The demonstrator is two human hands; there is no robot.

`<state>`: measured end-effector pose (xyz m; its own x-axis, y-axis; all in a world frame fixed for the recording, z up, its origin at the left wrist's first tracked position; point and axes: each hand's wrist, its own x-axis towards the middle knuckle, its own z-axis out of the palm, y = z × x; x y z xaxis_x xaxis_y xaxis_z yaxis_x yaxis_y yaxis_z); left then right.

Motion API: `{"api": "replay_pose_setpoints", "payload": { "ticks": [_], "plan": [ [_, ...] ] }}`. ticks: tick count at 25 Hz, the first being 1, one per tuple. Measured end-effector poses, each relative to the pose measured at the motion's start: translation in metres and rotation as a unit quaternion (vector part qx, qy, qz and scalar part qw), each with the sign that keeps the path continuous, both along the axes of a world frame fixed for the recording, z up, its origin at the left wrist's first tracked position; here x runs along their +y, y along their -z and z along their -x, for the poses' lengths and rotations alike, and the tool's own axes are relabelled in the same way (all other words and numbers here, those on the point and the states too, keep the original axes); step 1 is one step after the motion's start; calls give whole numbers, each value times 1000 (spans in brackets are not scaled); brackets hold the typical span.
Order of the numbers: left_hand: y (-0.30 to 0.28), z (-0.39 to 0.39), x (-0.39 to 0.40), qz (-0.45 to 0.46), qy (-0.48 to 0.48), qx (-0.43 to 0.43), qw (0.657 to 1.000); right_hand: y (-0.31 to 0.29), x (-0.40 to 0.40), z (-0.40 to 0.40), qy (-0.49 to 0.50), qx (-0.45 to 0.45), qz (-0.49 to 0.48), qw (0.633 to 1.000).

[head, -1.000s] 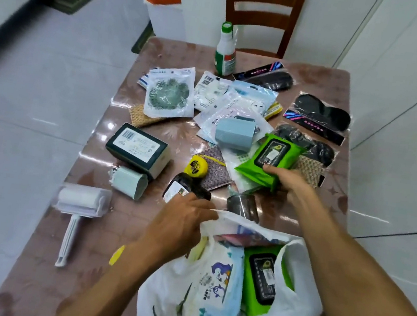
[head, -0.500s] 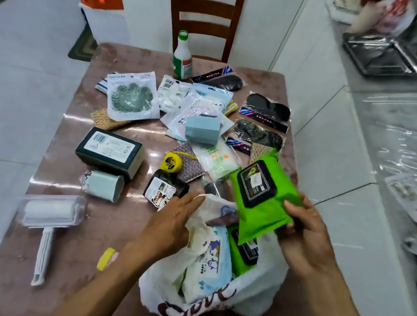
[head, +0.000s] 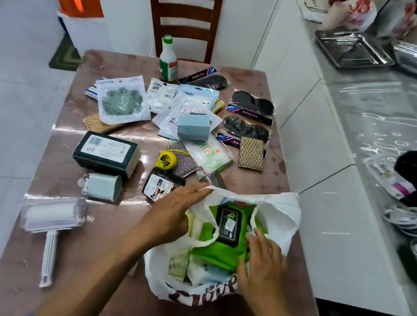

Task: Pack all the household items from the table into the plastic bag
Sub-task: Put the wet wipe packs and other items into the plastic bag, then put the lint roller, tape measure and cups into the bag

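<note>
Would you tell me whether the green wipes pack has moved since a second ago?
Yes: the green wipes pack went from beside the yellow tape measure into the plastic bag.

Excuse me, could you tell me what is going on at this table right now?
A person is packing household items into a white plastic bag at the near edge of the table. The left hand holds the bag's rim open while the right hand tucks a green wipes pack inside. Many items are not yet packed, among them a lint roller, a dark box, a yellow tape measure and a bottle.
</note>
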<state>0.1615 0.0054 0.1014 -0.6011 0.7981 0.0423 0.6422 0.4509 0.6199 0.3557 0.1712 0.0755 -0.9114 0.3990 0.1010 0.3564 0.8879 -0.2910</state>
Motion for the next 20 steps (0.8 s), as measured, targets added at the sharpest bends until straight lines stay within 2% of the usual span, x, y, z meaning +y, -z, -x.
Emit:
{"api": "replay_pose_setpoints", "payload": {
  "ticks": [1, 3, 5, 6, 7, 8, 9, 10, 12, 13, 14, 15, 16, 18, 20],
  "plan": [
    [0, -4, 2, -2, 6, 2, 1000, -8, 11, 12, -47, -35, -74, 996],
    [1, -8, 4, -5, -1, -6, 1000, -32, 33, 33, -93, -222, -159, 958],
    [-1, -5, 2, -15, -26, -18, 999, -52, 55, 41, -76, -445, -182, 873],
    [-3, 0, 0, -22, -44, -15, 999, -62, 62, 39, -82, -524, -201, 824],
    [-7, 5, -3, -30, -63, -10, 997, -74, 64, 35, -94, -567, -210, 791],
    [-10, 10, -6, -39, -83, -2, 996, -85, 64, 31, -107, -571, -207, 788],
    [-12, 14, -9, -49, -100, 8, 994, -92, 61, 28, -127, -542, -191, 808],
    [-12, 15, -11, -55, -116, 21, 992, -101, 55, 30, -156, -481, -166, 847],
    [-8, 6, -16, -23, -148, 41, 988, -107, 40, 51, -228, -303, -101, 920],
    [-5, -2, -19, 18, -167, 32, 985, -101, 31, 64, -270, -237, -41, 932],
    [0, -12, -22, 68, -177, 12, 982, -90, 22, 77, -311, -231, 10, 922],
    [5, -21, -27, 110, -176, -14, 978, -74, 13, 87, -343, -269, 21, 900],
    [11, -28, -34, 108, -171, -31, 979, -56, 5, 93, -358, -320, -12, 877],
    [14, -29, -53, 21, -191, -102, 976, -34, -3, 93, -326, -385, -81, 860],
    [19, -20, -84, -79, -298, -211, 928, -29, -9, 92, -309, -352, -71, 881]
  ]
}}
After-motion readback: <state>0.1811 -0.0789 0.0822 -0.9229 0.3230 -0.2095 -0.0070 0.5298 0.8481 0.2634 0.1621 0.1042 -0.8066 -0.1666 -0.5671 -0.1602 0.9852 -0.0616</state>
